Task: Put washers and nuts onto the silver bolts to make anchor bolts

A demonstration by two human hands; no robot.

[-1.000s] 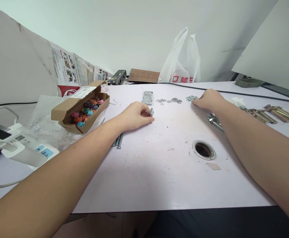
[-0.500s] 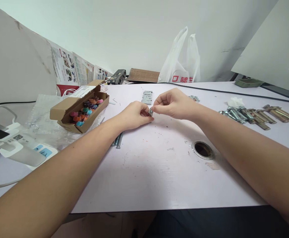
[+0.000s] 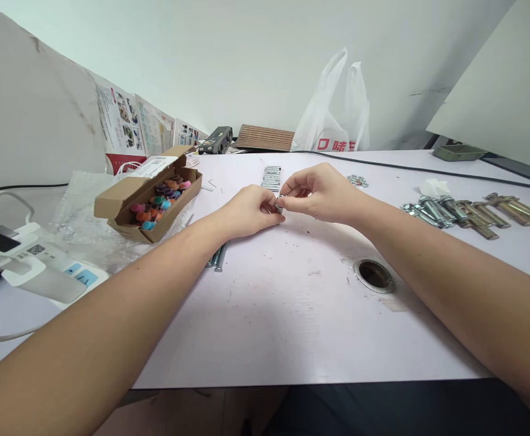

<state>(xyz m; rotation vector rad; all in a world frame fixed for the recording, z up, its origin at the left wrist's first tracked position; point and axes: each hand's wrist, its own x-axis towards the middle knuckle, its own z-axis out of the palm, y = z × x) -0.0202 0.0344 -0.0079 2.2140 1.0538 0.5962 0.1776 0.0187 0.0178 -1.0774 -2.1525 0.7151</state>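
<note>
My left hand (image 3: 248, 209) rests on the white table (image 3: 292, 327), its fingers closed round a short silver bolt (image 3: 279, 207) held upright. My right hand (image 3: 318, 191) meets it from the right, thumb and forefinger pinched at the top of the same bolt on a small part I cannot make out. Only the bolt's tip shows between the two hands. Two long bolts (image 3: 217, 257) lie on the table under my left wrist.
An open cardboard box (image 3: 151, 197) of coloured caps stands at the left. A row of metal sleeves (image 3: 271, 177), a pile of nuts (image 3: 358, 180) and several anchor bolts (image 3: 471, 210) lie beyond. A round cable hole (image 3: 374, 275) sits near my right forearm. A plastic bag (image 3: 332, 115) leans at the back.
My right hand came back from the pile of nuts at the far right and joined my left hand at the bolt's top. The left hand has stayed put.
</note>
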